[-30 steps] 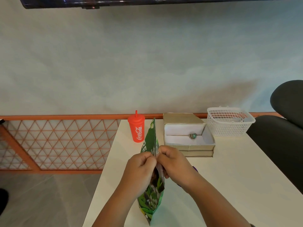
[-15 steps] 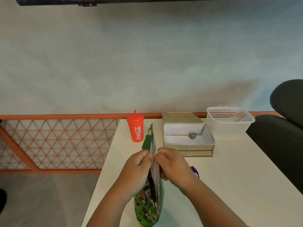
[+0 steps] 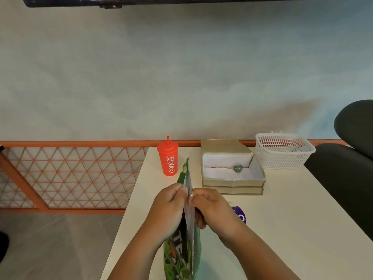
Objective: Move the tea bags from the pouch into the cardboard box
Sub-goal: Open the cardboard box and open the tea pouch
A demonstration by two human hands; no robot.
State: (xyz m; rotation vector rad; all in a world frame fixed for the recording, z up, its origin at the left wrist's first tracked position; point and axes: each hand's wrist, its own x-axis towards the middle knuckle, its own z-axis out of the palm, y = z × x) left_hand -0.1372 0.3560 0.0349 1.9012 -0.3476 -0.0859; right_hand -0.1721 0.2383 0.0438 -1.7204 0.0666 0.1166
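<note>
A green tea pouch [image 3: 182, 251] with a silver lining stands on edge at the near middle of the table. My left hand [image 3: 170, 207] pinches its left top edge. My right hand [image 3: 212, 207] pinches the right top edge, and the two edges are pulled slightly apart. No tea bag shows; the pouch's inside is hidden. The cardboard box [image 3: 232, 186] lies open behind my hands, white inside, with one small round greenish thing [image 3: 238, 168] at its back wall.
A red cup with a straw [image 3: 168, 158] stands left of the box. At the back right sits a white plastic basket [image 3: 282, 152]. A purple object [image 3: 239, 215] peeks out beside my right wrist. A black chair [image 3: 347, 168] borders the table's right side.
The pouch has turned more upright and slid toward me. My hands stayed on its top edge and spread it a little, showing more silver lining.
</note>
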